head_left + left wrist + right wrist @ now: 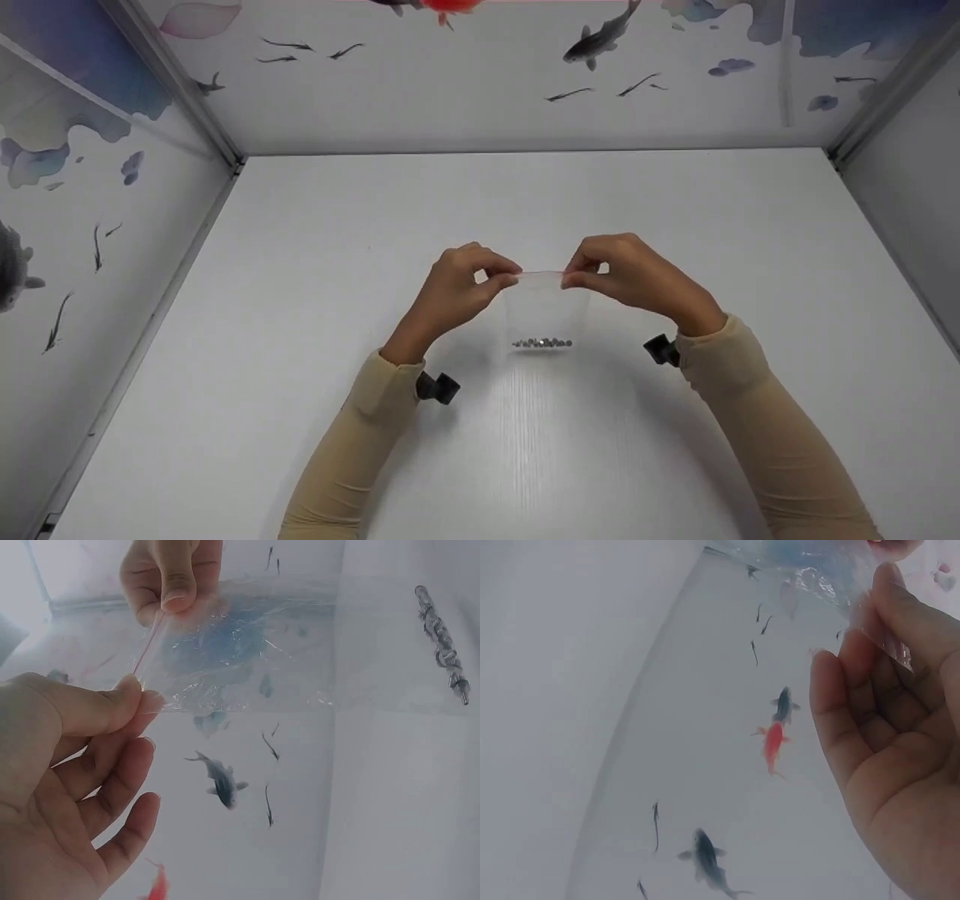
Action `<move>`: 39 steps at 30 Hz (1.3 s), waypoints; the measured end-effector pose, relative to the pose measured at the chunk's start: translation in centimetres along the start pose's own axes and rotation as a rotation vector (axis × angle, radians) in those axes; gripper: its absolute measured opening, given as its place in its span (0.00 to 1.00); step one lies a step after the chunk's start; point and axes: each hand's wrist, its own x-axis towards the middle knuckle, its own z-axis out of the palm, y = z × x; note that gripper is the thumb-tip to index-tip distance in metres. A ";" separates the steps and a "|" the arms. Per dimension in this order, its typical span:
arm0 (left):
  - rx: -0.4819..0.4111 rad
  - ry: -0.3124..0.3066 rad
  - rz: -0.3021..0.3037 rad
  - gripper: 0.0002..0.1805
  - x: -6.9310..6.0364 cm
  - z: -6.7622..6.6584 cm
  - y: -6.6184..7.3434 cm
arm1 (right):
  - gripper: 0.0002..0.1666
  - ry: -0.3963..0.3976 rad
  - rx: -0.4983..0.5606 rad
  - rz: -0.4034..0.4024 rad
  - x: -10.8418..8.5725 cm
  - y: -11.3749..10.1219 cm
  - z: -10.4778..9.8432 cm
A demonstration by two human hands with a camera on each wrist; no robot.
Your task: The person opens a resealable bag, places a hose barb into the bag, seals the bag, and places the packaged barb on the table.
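Note:
Between the two hands hangs a clear plastic zip bag (pixel 545 311) with a thin reddish strip along its top edge. Small shiny metal pieces (pixel 543 343) lie in a row at its bottom; in the left wrist view these metal pieces (pixel 442 645) look like silvery beads or nuts, their exact kind unclear. My left hand (pixel 469 281) pinches one top corner of the bag between thumb and index finger. At the opposite top corner, my right hand (pixel 630 271) pinches the bag the same way. The right wrist view shows part of the bag (pixel 817 577) beside the right hand (pixel 900 712).
A white table (pixel 337 217) spreads beneath the hands. Behind it stands a white wall panel (pixel 465 97) printed with fish, and a similar side panel (pixel 135 225) rises on the left. Black wrist mounts (pixel 439 388) sit on both sleeves.

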 end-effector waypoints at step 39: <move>0.035 -0.227 -0.477 0.24 2.8 3.2 -9.0 | 0.24 0.133 0.162 0.493 2.4 9.0 4.1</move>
